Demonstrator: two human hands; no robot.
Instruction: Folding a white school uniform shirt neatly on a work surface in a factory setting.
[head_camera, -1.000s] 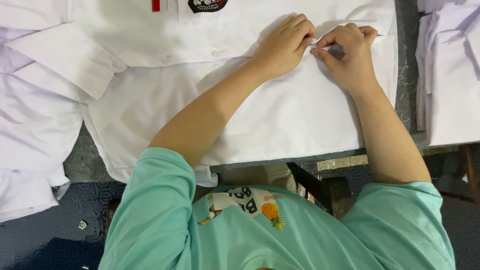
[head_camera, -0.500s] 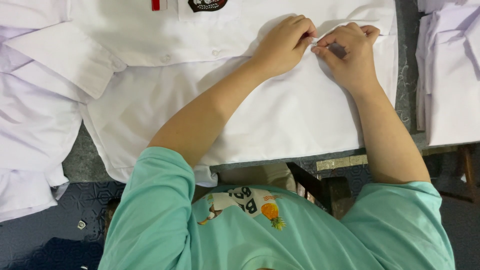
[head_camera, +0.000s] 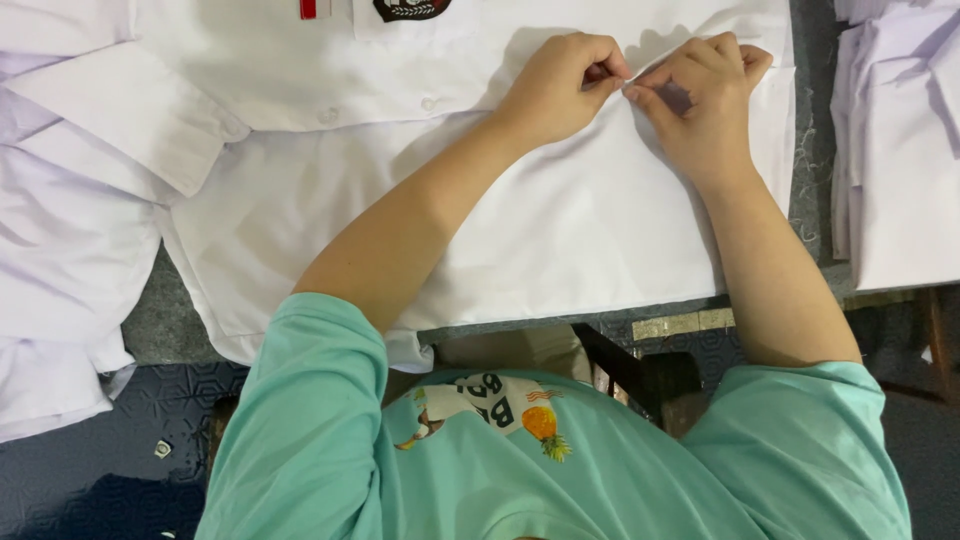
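While as before, hands (head_camera: 640, 95) pinching shirt (head_camera: 560, 240).

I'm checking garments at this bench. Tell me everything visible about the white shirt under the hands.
The shirt is plain white woven cloth, lying flat and face up on the grey table, its hem hanging slightly over the near edge. A button placket runs across it, with small white buttons; a dark badge and a red tab sit near the top edge. One short sleeve spreads out at left. The left hand and right hand pinch a small fold of it together.
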